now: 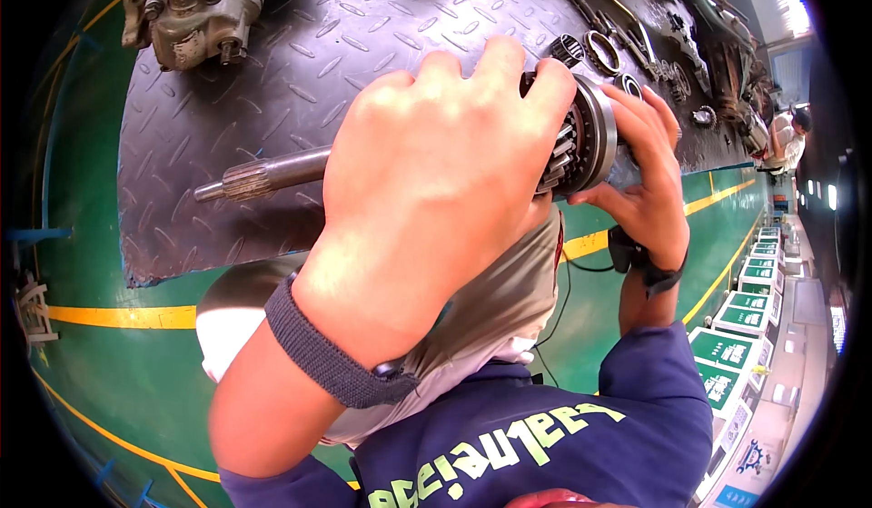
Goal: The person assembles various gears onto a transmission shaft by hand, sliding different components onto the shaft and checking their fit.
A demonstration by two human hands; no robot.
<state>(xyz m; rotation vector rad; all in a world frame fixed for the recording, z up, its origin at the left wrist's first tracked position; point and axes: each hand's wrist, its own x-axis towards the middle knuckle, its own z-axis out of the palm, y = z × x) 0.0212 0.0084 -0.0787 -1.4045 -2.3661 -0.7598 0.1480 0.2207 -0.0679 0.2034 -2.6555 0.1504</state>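
Observation:
A steel gear shaft (282,170) lies crosswise before me, its splined narrow end pointing left over the workbench (195,126). My left hand (436,158) wraps over the shaft's middle from above, fingers closed around the gear end and hiding much of it. Between my hands show a toothed gear (561,158) and a dark ring (597,137) fitted around the shaft. My right hand (656,181) grips the right end, thumb below and fingers above, close to the ring. What lies under its fingers is partly hidden.
A metal housing (204,13) stands at the bench's far left. Farther right lie a roller bearing (567,49), a ring (601,52), small gears (674,81) and long metal rods (627,8). Another person (786,140) is at the far right. Boxed panels (727,348) line the floor's right side.

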